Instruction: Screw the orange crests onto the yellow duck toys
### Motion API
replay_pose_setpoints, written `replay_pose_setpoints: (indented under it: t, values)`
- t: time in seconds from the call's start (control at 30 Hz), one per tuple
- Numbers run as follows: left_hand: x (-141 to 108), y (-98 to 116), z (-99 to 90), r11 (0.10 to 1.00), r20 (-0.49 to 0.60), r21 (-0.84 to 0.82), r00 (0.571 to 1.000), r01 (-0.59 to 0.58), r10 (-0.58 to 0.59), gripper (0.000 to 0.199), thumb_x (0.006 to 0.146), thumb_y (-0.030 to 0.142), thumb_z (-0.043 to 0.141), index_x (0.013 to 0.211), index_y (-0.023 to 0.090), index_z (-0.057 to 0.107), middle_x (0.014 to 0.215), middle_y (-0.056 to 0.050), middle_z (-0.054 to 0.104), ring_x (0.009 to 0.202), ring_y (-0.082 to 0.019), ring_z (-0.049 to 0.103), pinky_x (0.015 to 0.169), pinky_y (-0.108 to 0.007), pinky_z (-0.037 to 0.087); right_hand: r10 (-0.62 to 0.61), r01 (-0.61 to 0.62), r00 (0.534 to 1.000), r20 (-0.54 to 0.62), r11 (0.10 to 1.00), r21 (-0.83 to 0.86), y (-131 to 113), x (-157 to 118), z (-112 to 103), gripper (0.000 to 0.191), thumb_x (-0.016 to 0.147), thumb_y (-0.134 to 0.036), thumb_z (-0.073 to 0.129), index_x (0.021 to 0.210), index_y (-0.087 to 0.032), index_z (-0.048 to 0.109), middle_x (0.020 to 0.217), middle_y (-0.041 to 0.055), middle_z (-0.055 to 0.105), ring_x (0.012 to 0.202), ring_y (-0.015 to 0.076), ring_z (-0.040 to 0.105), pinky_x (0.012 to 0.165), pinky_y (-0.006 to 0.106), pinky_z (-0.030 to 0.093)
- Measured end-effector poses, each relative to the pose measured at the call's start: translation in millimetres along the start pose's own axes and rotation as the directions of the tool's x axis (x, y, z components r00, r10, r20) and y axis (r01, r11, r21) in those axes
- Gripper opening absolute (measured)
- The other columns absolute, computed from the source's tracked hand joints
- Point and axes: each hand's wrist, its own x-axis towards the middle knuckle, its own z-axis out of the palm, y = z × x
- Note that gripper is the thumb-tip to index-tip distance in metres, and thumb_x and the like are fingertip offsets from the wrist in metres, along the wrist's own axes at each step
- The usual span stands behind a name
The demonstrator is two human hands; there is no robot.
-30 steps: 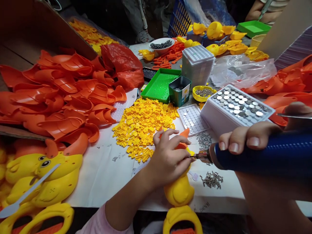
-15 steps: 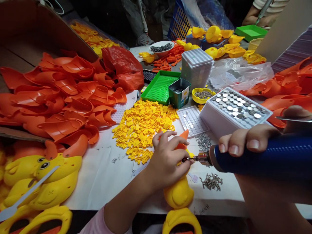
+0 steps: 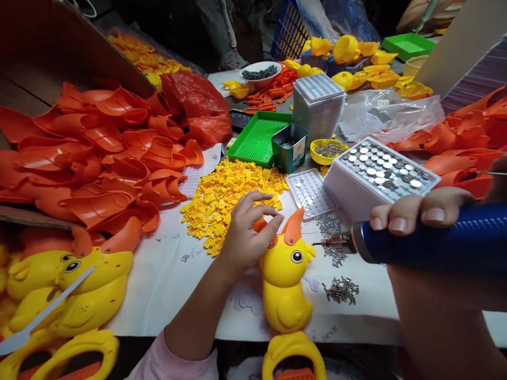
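A yellow duck toy with an orange beak lies on the white paper, its ring handle over the table's front edge. Beside its head, my left hand is held with fingers apart, nearest the beak's left side. My right hand is wrapped round a blue electric screwdriver, whose bit points left, just right of the duck's head. A loose heap of screws lies right of the duck, and small silver parts lie beyond the bit.
Yellow clips are heaped behind my left hand. Orange beak parts and more duck toys fill the left. A green tray, a metal tin and a tray of silver discs stand farther back.
My left hand has moved left off the duck's head, uncovering its eye and beak, and its fingers have spread. The screwdriver has drawn back slightly to the right, its bit away from the duck.
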Motion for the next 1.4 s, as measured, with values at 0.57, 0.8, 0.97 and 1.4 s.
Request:
replay_pose_setpoints:
  t: [0.57, 0.8, 0.97, 1.4]
  values:
    - [-2, -1, 15.5, 0.998, 0.053, -0.056, 0.998, 0.018, -0.015, 0.012, 0.082, 0.023, 0.067, 0.071, 0.018, 0.068, 0.071, 0.0, 0.053, 0.073, -0.016, 0.055, 0.07, -0.031, 0.045, -0.069, 0.055, 0.981, 0.183, 0.995, 0.08, 21, -7, 9, 0.032, 0.074, -0.058, 0.071, 0.089, -0.03, 0.07, 0.071, -0.0041, 0.064, 0.06, 0.0154, 0.064, 0.06, 0.034, 0.057]
    - [-5, -1, 18.1, 0.998, 0.041, -0.048, 0.998, 0.044, -0.042, 0.011, 0.081, 0.021, 0.068, 0.07, 0.018, 0.068, 0.071, 0.0, 0.053, 0.073, -0.016, 0.054, 0.072, -0.032, 0.043, -0.098, 0.072, 0.97, 0.221, 0.99, 0.124, 24, -6, 14, 0.019, 0.088, -0.043, 0.06, 0.08, -0.028, 0.068, 0.074, -0.0027, 0.067, 0.062, 0.0151, 0.066, 0.061, 0.033, 0.058]
    - [-7, 0, 20.7, 0.999, 0.024, -0.026, 0.999, 0.036, -0.035, 0.012, 0.081, 0.021, 0.069, 0.07, 0.017, 0.067, 0.069, -0.001, 0.053, 0.076, -0.017, 0.053, 0.073, -0.032, 0.043, -0.132, 0.122, 0.873, 0.47, 0.991, 0.051, 26, 5, 0, 0.023, 0.092, -0.042, 0.055, 0.098, -0.025, 0.07, 0.072, -0.001, 0.068, 0.058, 0.0173, 0.067, 0.057, 0.035, 0.06]
    - [-6, 5, 25.3, 0.999, -0.014, -0.004, 0.999, -0.053, 0.053, 0.009, 0.08, 0.021, 0.072, 0.071, 0.018, 0.071, 0.066, 0.001, 0.051, 0.073, -0.016, 0.05, 0.074, -0.033, 0.04, 0.067, -0.072, 0.959, 0.277, 0.997, 0.011, 40, -8, 11, 0.035, 0.08, -0.06, 0.063, 0.088, -0.025, 0.065, 0.076, 0.0038, 0.064, 0.077, 0.0268, 0.069, 0.066, 0.048, 0.06]
